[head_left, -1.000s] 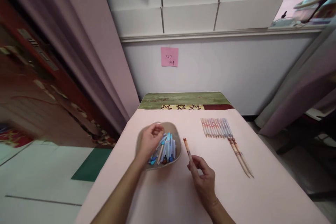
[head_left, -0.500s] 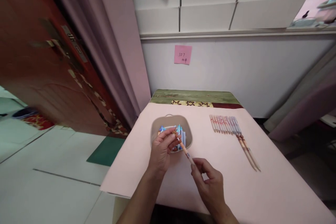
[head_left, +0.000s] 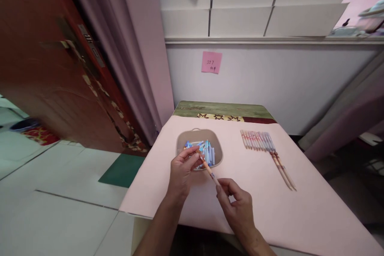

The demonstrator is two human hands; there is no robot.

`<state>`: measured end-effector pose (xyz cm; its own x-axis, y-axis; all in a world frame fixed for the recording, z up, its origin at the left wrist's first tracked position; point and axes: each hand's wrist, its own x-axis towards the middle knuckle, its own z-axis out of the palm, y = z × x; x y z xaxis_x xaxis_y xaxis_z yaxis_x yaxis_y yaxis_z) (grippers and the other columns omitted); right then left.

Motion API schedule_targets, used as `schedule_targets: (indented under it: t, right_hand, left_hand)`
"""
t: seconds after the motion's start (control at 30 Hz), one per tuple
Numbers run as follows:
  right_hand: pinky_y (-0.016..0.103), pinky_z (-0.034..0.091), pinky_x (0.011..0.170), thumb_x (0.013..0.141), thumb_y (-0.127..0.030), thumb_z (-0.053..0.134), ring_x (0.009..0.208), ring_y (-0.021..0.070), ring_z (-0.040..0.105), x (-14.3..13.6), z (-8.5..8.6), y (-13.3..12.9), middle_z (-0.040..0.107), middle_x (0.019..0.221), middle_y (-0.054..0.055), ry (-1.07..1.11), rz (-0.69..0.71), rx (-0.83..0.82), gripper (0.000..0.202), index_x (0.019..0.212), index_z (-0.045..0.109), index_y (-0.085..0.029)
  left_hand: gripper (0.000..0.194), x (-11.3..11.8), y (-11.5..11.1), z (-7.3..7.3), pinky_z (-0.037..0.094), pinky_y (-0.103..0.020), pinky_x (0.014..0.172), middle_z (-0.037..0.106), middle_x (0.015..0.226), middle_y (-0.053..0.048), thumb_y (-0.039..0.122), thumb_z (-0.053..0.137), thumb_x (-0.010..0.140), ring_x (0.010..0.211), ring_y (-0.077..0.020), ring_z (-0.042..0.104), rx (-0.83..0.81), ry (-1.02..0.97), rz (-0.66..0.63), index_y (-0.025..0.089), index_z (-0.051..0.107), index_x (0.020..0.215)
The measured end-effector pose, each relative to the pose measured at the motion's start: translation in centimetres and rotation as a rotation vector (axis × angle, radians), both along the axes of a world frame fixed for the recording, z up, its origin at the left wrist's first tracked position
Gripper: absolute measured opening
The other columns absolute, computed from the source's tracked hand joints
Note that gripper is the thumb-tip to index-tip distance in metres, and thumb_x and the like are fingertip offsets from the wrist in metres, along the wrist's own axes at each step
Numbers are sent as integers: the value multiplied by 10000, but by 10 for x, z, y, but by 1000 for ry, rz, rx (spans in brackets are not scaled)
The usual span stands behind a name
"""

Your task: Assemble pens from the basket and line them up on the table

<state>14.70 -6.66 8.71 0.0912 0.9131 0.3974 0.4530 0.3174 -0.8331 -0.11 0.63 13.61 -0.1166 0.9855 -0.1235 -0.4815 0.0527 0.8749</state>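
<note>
A slim peach-and-white pen [head_left: 209, 170] slants between my two hands over the table. My left hand [head_left: 181, 174] is closed, pinching its brown upper end between thumb and fingers. At the pale lower end, my right hand [head_left: 238, 204] grips it with thumb and index finger. Just behind my left hand stands a beige plastic basket [head_left: 182, 140] holding several blue and white pens [head_left: 209, 153]; my fingers hide part of them. To the right lies a neat row of pens [head_left: 255, 141], with two longer brown-and-cream pens [head_left: 282, 170] slanting down from its right end.
The table [head_left: 300, 216] has a pale pink cover with a green patterned strip [head_left: 222, 109] at its back. A pink note [head_left: 211, 62] is stuck on the wall. A wooden door [head_left: 60, 72] and purple curtain [head_left: 132, 48] are on the left.
The view has shifted slightly. Both hands keep the same hold on the pen, and the pens on the table have not moved.
</note>
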Motion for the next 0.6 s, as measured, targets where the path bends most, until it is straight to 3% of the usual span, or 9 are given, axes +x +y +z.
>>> schedule_targets:
  t: [0.33, 0.47, 0.6]
  right_hand:
    - [169, 429, 480, 880, -324, 523, 491, 101, 545, -6, -1, 2, 584, 555, -28, -22, -2, 0, 214, 899, 674, -174]
    - [174, 451, 494, 873, -351, 549, 516, 110, 582, -9, -1, 3, 628, 602, -23, -13, 25, -26, 227, 989, 643, -180]
    - [182, 442, 482, 846, -395, 602, 498, 112, 576, -8, -3, 6, 629, 600, -31, 0, 25, -121, 196, 860, 583, -200]
  left_hand:
    - [297, -4, -3, -1, 569, -291, 712, 722, 844, -53, 209, 774, 642, 736, -166, 685, -17, 62, 15, 128, 731, 924]
    - [288, -8, -2, -2, 565, -282, 714, 722, 825, -51, 215, 776, 646, 713, -147, 673, -20, 55, 9, 129, 734, 917]
    - [306, -9, -3, -2, 566, -299, 731, 730, 840, -64, 234, 794, 622, 735, -163, 680, -13, 87, 13, 130, 736, 904]
